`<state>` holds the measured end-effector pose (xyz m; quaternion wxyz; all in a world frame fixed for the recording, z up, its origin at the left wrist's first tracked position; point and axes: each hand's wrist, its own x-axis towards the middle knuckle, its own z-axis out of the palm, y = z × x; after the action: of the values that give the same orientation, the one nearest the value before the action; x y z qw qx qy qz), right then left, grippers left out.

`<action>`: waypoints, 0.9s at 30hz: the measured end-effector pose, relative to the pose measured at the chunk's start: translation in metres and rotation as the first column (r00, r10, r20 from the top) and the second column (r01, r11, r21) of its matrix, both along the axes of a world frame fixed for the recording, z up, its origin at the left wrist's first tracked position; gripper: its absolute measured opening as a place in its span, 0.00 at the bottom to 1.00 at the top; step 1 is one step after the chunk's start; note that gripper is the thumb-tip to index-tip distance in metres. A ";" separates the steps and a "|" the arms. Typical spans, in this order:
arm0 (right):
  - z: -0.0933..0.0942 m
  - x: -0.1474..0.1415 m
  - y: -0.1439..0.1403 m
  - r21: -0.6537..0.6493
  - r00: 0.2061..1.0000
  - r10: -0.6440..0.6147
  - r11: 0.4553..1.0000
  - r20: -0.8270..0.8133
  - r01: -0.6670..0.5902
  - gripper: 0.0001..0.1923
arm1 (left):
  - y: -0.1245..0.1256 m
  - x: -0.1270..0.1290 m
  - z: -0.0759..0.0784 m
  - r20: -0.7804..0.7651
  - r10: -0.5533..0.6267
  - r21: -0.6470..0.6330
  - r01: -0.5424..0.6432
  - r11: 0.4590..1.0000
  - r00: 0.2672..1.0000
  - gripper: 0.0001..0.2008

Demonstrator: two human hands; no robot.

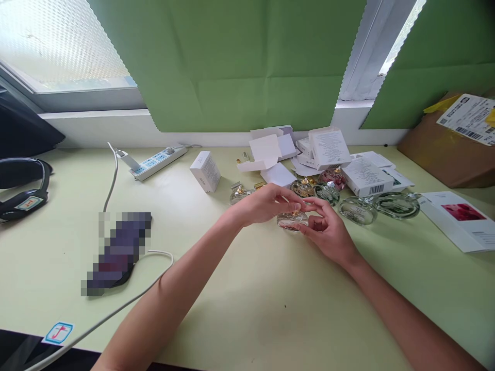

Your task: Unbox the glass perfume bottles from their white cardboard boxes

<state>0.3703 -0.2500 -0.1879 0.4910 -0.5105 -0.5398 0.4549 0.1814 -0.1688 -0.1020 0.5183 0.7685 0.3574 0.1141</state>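
A small clear glass perfume bottle (291,222) with a pinkish tint stands on the table, partly covered by my fingers. My left hand (265,203) is closed at the top of this bottle, thumb and fingers pinched around its neck; what exactly they grip there is hidden. My right hand (327,229) grips the same bottle from the right side, with the thumb low on the glass and the fingers near the top. Just behind are more perfume bottles: a yellowish one (302,187), a greenish one (328,192) and a reddish one (333,178). Another clear bottle (240,194) lies left, beside my left wrist.
Two larger glass bottles, one clear (358,210) and one greenish (397,205), lie right. Behind are opened white cartons (266,149) and printed boxes (329,147). A white box (204,171), power strip (158,162), blurred dark object (118,255), cable (127,304) and cardboard box (448,144) surround them.
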 end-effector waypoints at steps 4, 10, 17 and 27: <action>0.001 0.000 -0.001 0.000 1.000 0.002 1.000 0.001 -0.002 0.31 | 0.000 0.000 0.000 0.009 0.003 -0.003 -0.003 1.000 1.000 0.17; -0.001 0.000 0.000 -0.001 1.000 -0.011 1.000 0.006 0.011 0.31 | -0.002 0.000 0.003 0.000 0.009 0.010 -0.009 1.000 1.000 0.16; -0.001 0.000 0.000 0.012 1.000 -0.011 1.000 0.007 0.011 0.31 | -0.003 0.001 -0.001 -0.002 0.001 0.032 -0.001 0.999 1.000 0.17; -0.004 0.017 0.011 0.066 0.982 -0.064 0.996 0.179 0.053 0.28 | -0.004 -0.006 0.025 0.130 0.135 0.321 -0.170 0.932 0.982 0.16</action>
<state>0.3868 -0.2386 -0.1919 0.4684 -0.5502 -0.5805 0.3753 0.1753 -0.1724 -0.0774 0.3899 0.8072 0.3640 0.2527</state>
